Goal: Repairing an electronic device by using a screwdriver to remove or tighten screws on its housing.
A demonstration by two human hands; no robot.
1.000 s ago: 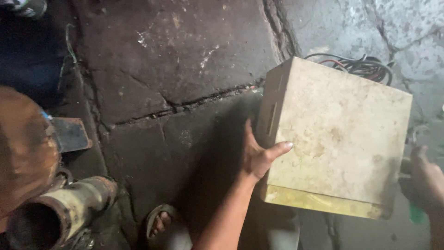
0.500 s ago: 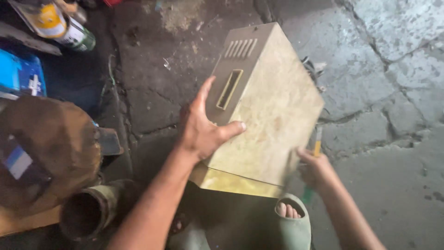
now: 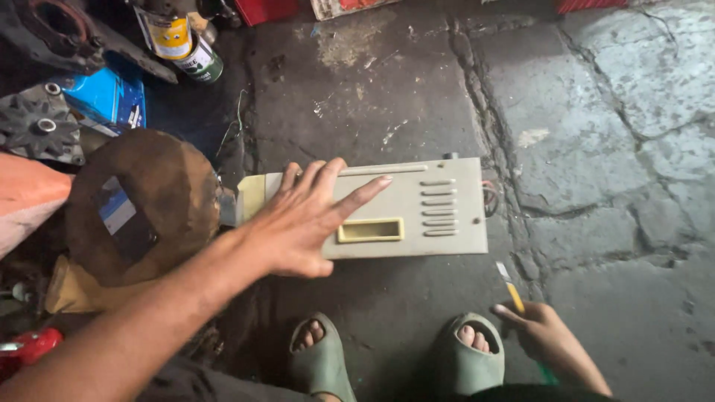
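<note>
A beige metal box (image 3: 417, 212) with vent slots and a recessed yellow handle lies on its side on the dark stone floor (image 3: 372, 97). My left hand (image 3: 302, 216) rests flat on its left part, fingers spread. My right hand (image 3: 547, 335) is low at the right, off the box, closed around a thin tool with a yellow shaft (image 3: 512, 292). My two feet in grey-green slippers (image 3: 465, 357) are just below the box.
A round brown welding shield (image 3: 141, 205) with a dark window lies left of the box. Spray cans (image 3: 179, 37), a blue carton (image 3: 112, 97) and metal parts crowd the upper left. Wires (image 3: 490, 197) stick out at the box's right end.
The box has been turned and laid down with its vented side up. My left hand shifted to press flat on it. My right hand let go of the box and dropped down with the tool.
</note>
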